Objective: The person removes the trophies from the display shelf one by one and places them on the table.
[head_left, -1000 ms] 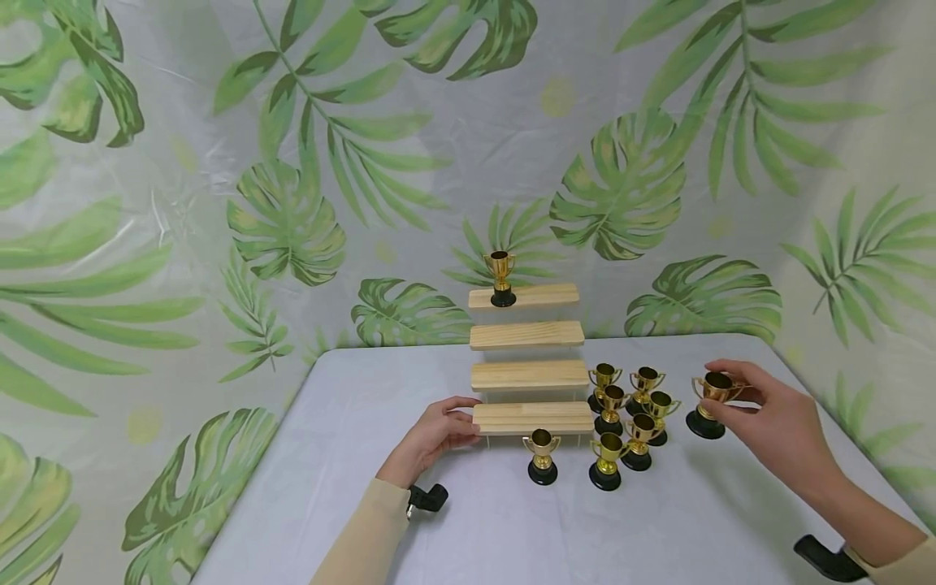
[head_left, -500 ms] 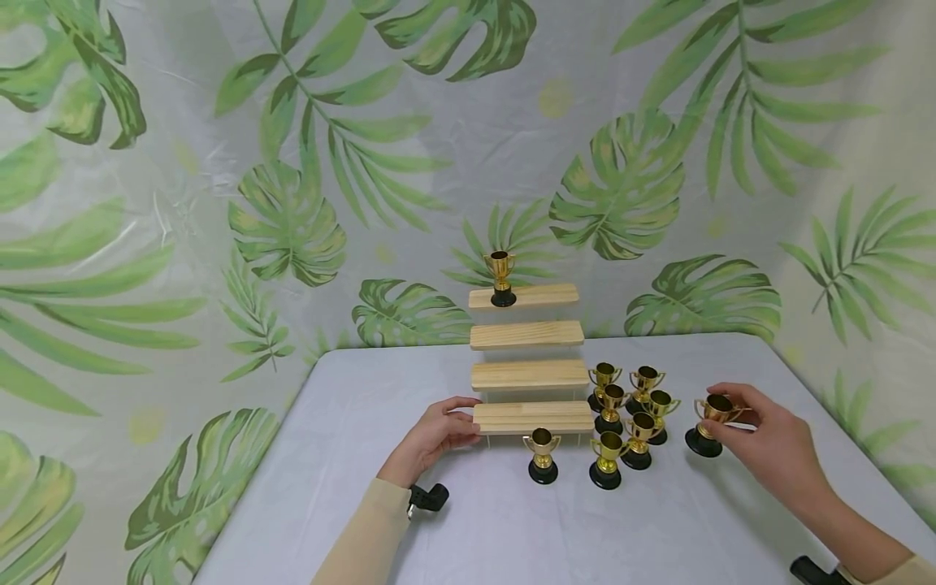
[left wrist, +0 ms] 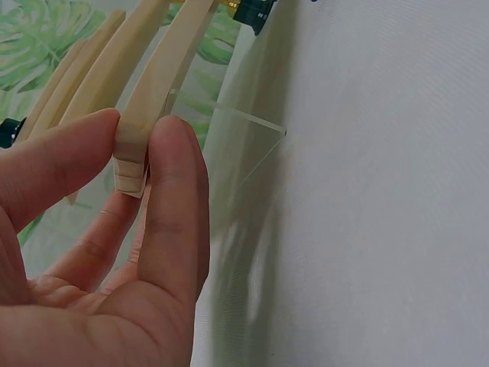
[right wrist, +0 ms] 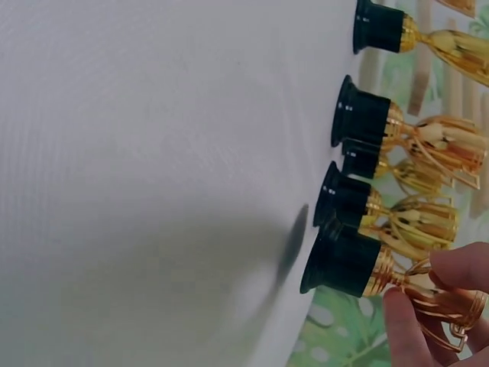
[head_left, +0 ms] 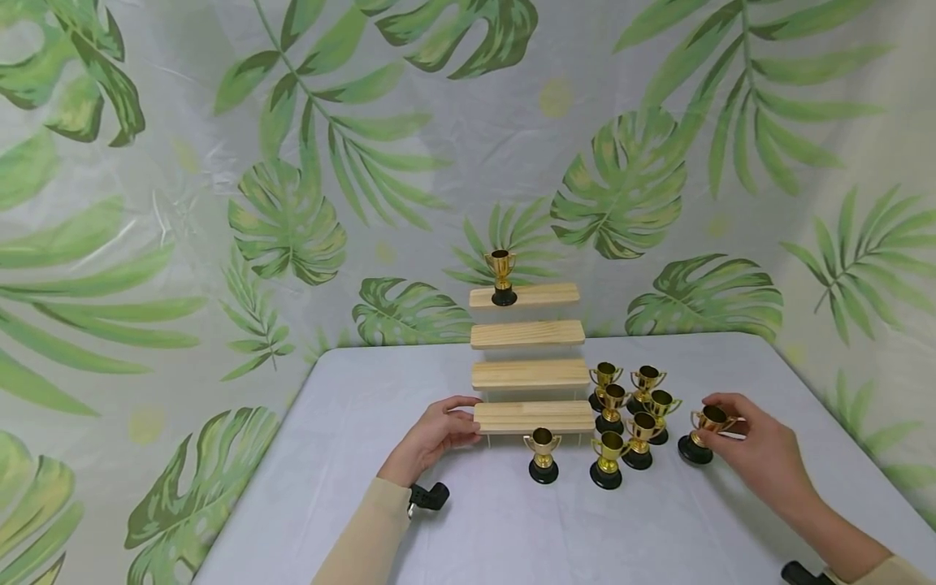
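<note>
My left hand [head_left: 435, 435] pinches the left end of the lowest board of a four-tier wooden display stand [head_left: 530, 416]; in the left wrist view, thumb and fingers grip that board's end [left wrist: 131, 145]. My right hand [head_left: 764, 443] holds a small gold trophy cup [head_left: 708, 422] with a black base by its cup part, at the right of the table. In the right wrist view this held trophy [right wrist: 342, 258] is nearly upright to the tabletop, its base at or just above the cloth; I cannot tell whether it touches. One trophy [head_left: 502, 280] stands at the top board's left.
Several similar trophies [head_left: 642, 439] stand grouped right of the stand, between it and my right hand. A single trophy [head_left: 543, 459] stands before the lowest board. A white cloth covers the table [head_left: 351, 382]; a leaf-patterned curtain [head_left: 468, 162] hangs behind.
My right hand has moved the held trophy down and toward the table's near side, then slightly left. My left hand stays on the stand, and the other trophies have not moved.
</note>
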A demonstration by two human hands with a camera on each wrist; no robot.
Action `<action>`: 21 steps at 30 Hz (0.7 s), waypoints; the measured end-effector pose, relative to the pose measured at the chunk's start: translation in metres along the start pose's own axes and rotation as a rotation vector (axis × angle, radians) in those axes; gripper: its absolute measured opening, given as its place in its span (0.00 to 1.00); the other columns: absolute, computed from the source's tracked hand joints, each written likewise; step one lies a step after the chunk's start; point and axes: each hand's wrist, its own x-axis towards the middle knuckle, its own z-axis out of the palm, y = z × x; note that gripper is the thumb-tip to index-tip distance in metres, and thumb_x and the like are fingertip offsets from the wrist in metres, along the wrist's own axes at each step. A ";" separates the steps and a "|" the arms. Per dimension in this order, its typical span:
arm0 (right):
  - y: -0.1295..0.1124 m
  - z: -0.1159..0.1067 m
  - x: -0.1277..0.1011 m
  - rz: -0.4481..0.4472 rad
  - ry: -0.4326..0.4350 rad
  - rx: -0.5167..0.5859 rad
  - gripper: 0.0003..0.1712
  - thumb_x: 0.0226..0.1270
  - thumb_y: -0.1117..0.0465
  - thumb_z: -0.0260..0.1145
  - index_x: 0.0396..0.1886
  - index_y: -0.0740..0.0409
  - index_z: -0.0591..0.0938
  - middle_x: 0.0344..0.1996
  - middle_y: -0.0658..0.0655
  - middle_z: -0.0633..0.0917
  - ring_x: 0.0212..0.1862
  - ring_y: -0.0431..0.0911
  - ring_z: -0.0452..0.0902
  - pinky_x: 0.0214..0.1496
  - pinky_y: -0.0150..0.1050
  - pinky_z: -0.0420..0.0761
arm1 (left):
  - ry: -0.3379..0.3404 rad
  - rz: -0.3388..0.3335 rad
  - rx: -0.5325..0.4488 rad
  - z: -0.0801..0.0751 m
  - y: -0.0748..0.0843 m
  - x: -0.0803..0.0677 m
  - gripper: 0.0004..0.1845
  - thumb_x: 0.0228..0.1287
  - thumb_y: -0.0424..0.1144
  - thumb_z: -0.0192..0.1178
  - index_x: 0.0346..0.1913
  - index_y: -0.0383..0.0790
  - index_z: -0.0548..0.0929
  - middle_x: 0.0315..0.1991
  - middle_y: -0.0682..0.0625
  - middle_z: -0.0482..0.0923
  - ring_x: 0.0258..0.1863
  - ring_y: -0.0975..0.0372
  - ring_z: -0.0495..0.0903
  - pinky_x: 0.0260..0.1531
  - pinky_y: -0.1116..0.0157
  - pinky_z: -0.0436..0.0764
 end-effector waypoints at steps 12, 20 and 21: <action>0.003 0.013 -0.001 0.006 -0.023 -0.010 0.28 0.55 0.59 0.80 0.55 0.50 0.80 0.37 0.54 0.87 0.36 0.33 0.84 0.25 0.31 0.79 | -0.004 -0.002 -0.014 0.001 0.002 0.001 0.30 0.58 0.22 0.66 0.65 0.31 0.75 0.41 0.40 0.83 0.37 0.55 0.86 0.40 0.60 0.86; 0.001 0.017 -0.004 0.012 -0.037 -0.011 0.28 0.56 0.59 0.80 0.56 0.53 0.80 0.38 0.55 0.87 0.37 0.47 0.87 0.25 0.32 0.80 | 0.001 -0.004 -0.014 0.000 0.000 0.001 0.30 0.58 0.22 0.66 0.65 0.31 0.75 0.41 0.39 0.83 0.37 0.55 0.86 0.40 0.60 0.87; 0.001 0.018 -0.004 0.010 -0.037 -0.011 0.28 0.56 0.59 0.80 0.56 0.53 0.80 0.38 0.56 0.88 0.38 0.50 0.87 0.25 0.32 0.80 | 0.004 -0.007 -0.012 0.000 0.000 0.000 0.30 0.58 0.22 0.66 0.65 0.32 0.75 0.42 0.39 0.83 0.37 0.55 0.86 0.40 0.60 0.87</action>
